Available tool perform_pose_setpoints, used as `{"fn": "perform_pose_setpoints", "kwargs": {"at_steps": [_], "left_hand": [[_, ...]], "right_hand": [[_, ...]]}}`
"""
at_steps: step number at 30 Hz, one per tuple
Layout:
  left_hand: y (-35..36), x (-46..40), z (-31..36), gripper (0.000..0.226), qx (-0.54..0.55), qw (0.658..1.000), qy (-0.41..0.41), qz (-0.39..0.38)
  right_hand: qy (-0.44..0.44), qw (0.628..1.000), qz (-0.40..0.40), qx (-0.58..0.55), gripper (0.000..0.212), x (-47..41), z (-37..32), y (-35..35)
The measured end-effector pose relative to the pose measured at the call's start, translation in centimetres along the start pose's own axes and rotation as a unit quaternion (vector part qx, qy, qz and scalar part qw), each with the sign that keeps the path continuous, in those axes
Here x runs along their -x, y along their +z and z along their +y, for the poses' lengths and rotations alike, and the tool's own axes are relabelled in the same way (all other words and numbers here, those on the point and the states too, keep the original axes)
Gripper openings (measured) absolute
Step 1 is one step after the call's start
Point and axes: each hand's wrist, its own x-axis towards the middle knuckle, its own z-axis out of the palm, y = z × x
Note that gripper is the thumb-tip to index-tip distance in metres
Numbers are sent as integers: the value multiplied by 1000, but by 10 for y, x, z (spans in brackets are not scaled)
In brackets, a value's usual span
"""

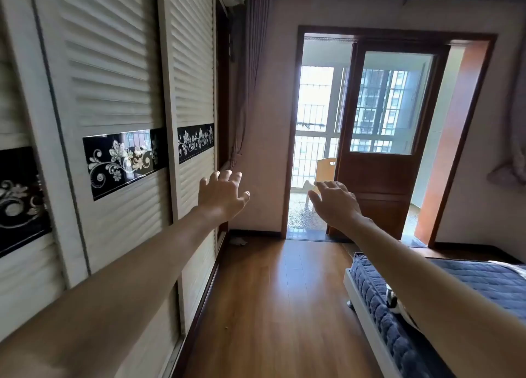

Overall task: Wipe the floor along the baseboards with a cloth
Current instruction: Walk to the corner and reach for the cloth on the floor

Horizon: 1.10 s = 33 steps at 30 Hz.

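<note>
Both arms reach forward at chest height, empty. My left hand (222, 192) has its fingers spread and holds nothing. My right hand (334, 201) is also spread and holds nothing. A pale crumpled cloth (238, 241) lies on the wooden floor (273, 300) in the far left corner, against the dark baseboard (256, 231) below the curtain. Both hands are well above and short of it.
A white louvred wardrobe (113, 93) with black floral panels runs along the left. A bed with a blue quilt (398, 315) fills the right. Ahead, a wooden doorway (381, 178) leads to a balcony. A narrow strip of floor lies between wardrobe and bed.
</note>
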Motion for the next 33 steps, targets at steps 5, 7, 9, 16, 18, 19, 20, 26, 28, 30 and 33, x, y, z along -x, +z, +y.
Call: {"fn": "perform_pose_setpoints", "kwargs": {"at_steps": [5,7,9,16,18,19,20,26,28,30,33], "left_hand": [[20,-26,14,62,-8,1000,-1,-3],[31,-40,23,62,-12,1000,0,-6],[43,-56,35,62,-18,1000,1,-11],[87,-131,84,62,-10,1000,-3,-13],[97,-155,98,61,-9,1000,-5,-13],[103,-167,105,61,-9,1000,-6,-13],[108,-177,111,61,-7,1000,-7,-15],[154,-228,135,61,-8,999,-16,-27],[170,-240,137,60,-10,999,-18,-29],[187,-253,139,60,-9,999,-20,-34],[218,-272,137,60,-16,999,-22,-47]], "right_hand": [[-1,1000,-2,7,46,-28,23,10],[-5,1000,-3,6,46,-41,35,17],[-1,1000,-8,2,46,-55,50,24],[-14,1000,-8,0,45,-123,122,47],[-14,1000,-6,2,45,-147,143,49],[-15,1000,-8,6,46,-158,152,52],[-17,1000,-11,11,46,-168,161,54],[-24,999,-32,22,47,-215,202,85],[-25,999,-39,14,46,-227,212,100],[-21,998,-51,12,44,-240,220,118],[-14,998,-65,12,45,-259,227,150]]}}
